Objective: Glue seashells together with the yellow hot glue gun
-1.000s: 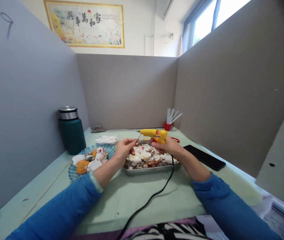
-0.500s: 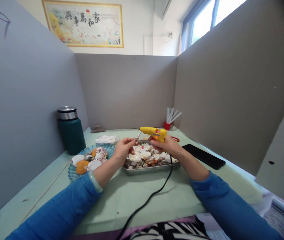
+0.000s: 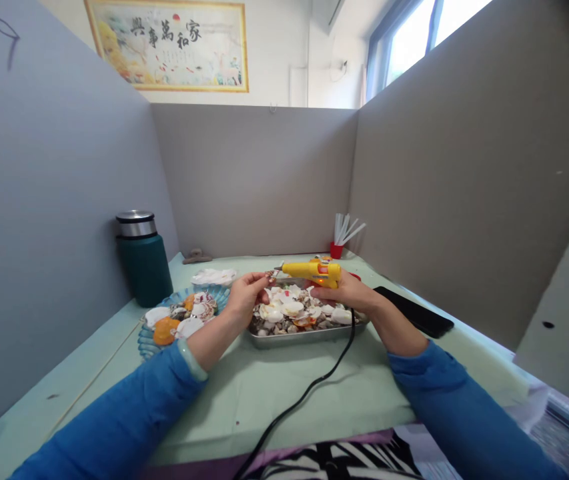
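My right hand [image 3: 341, 291] is wrapped round a yellow hot glue gun [image 3: 309, 270], its nozzle pointing left and an orange light showing on its body. Between the fingertips of my left hand [image 3: 248, 293] is a small brownish shell [image 3: 271, 274], pinched right at the nozzle; whether the two touch I cannot tell. Below both hands lies a metal tray [image 3: 294, 338] filled with small shells and white scallop-like shells [image 3: 291, 309]. To the left, a blue scalloped plate [image 3: 147, 348] holds white, orange and striped shells [image 3: 165, 331].
A black cord [image 3: 309, 389] runs from the glue gun toward me across the green tablecloth [image 3: 204, 427]. A dark green bottle [image 3: 145, 270] stands at left. At the back right is a red cup [image 3: 336, 251] of white sticks. A black phone-like slab [image 3: 417, 313] lies at right.
The glue gun has swung from tilted down to nearly level, and my right hand has shifted slightly right. Its nozzle is now beside the shell in my left hand, which has barely moved.
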Available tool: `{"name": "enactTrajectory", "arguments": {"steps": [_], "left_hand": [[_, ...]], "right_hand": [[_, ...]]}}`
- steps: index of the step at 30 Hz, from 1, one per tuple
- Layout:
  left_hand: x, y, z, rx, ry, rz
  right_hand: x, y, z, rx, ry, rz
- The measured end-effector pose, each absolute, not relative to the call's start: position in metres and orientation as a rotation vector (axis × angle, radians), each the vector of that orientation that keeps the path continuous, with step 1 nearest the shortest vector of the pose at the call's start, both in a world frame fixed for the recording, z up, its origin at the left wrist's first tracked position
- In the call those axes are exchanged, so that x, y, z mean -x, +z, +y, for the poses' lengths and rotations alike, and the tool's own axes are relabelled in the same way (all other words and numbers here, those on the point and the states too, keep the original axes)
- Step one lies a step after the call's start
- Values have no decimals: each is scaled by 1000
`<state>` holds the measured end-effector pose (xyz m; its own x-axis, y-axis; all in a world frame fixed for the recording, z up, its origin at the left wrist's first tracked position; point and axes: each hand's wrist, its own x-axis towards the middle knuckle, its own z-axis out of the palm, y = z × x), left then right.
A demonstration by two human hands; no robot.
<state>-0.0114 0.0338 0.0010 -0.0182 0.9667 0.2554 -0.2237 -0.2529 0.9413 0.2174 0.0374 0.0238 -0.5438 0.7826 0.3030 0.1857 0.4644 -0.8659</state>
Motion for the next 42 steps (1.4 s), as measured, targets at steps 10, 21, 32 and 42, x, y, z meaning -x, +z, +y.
{"name": "enactTrajectory", "arguments": {"steps": [10,21,32,42], "left_hand": [[10,4,32,-1190,1473,892],[8,0,31,-1307,1465,921],[3,2,24,-1355,1478,969],[4,0,27,-1358,1509,989]], "right_hand": [[-214,21,38,869,993,-2069],[-214,20,38,822,1044,-2010],[-216,20,41,852,1050,-2077],[-218,19,41,852,1045,-2030]]}}
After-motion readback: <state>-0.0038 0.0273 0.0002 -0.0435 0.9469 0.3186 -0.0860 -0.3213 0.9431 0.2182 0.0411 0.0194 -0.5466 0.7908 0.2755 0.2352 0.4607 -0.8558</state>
